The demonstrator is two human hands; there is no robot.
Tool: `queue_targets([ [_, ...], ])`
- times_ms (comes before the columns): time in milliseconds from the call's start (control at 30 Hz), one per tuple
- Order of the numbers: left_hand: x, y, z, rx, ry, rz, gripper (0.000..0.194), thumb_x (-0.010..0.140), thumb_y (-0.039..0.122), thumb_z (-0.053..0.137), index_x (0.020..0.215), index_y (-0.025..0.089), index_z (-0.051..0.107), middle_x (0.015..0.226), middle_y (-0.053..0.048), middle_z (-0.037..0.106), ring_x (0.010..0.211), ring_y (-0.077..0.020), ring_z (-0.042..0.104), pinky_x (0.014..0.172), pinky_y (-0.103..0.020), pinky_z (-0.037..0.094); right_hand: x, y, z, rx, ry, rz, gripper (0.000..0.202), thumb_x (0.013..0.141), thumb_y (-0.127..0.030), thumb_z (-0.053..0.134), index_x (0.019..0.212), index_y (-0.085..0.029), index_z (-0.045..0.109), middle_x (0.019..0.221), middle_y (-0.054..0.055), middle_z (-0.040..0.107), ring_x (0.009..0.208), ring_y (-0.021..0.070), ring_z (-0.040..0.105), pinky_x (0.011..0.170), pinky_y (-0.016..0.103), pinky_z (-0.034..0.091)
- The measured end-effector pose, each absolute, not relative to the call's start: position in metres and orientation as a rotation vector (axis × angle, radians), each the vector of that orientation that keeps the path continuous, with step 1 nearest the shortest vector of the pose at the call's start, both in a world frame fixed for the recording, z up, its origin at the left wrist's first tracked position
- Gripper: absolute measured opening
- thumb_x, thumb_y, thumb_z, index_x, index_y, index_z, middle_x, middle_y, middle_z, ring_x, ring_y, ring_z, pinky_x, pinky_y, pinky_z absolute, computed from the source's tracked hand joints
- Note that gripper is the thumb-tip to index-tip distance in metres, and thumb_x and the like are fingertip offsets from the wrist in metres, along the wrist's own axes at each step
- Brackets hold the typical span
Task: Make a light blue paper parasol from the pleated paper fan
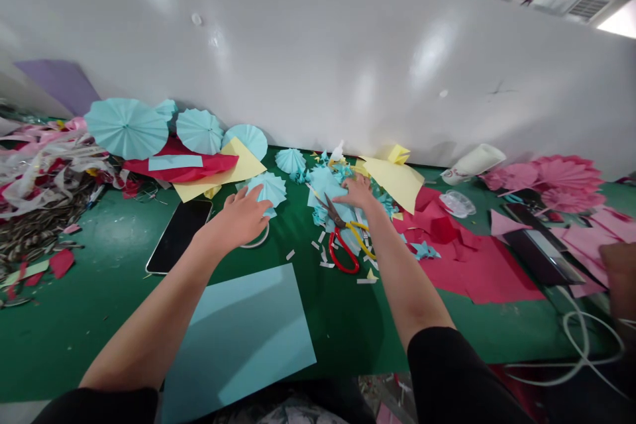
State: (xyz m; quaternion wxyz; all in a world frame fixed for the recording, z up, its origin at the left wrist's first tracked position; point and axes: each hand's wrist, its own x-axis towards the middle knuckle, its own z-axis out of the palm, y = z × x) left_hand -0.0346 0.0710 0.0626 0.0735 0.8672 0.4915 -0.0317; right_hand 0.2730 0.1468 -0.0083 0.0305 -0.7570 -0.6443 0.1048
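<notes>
My left hand (241, 215) is spread over the near side of a pleated light-blue paper fan (271, 191), its fingers at the fan's left edge. A white ring (258, 238) lies partly under that hand. My right hand (355, 191) reaches over a pile of light-blue paper pieces (322, 185), fingers apart and bent down; whether the tips touch the paper is unclear. Beside its wrist lie scissors (339, 228) with one red and one yellow handle. A flat light-blue sheet (248, 338) rests at the table's front edge.
A black phone (179, 236) lies left of my left forearm. Blue fans (126, 127) and yellow sheets stand along the white partition (298, 46). Red paper (477, 271), a cup (473, 163), pink fans (566, 179) and another person's hand (619, 278) are at right.
</notes>
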Motion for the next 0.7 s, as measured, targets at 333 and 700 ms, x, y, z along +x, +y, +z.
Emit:
queue_targets([
  [333,-0.035,0.069,0.068,2.560,1.499,-0.107,0.038,0.089,0.029,0.033,0.121,0.018,0.051,0.142,-0.015,0.028,0.129,-0.0334,0.028,0.099,-0.048,0.032,0.272,0.144,-0.001,-2.146,-1.925,0.127,0.016,0.068,-0.022,0.064,0.081,-0.014,0.063,0.111,0.011,0.056,0.107,0.0258,0.045,0.088,0.038,0.035],
  [700,-0.037,0.069,0.063,2.619,1.478,-0.043,0.037,0.088,0.030,0.034,0.117,0.015,0.052,0.140,-0.015,0.033,0.125,-0.0337,0.036,0.097,-0.049,0.034,0.251,0.120,0.048,-1.817,-1.420,-0.201,0.027,0.086,-0.038,0.038,0.091,-0.016,0.054,0.075,0.004,0.060,0.074,0.0180,0.059,0.074,0.031,0.043],
])
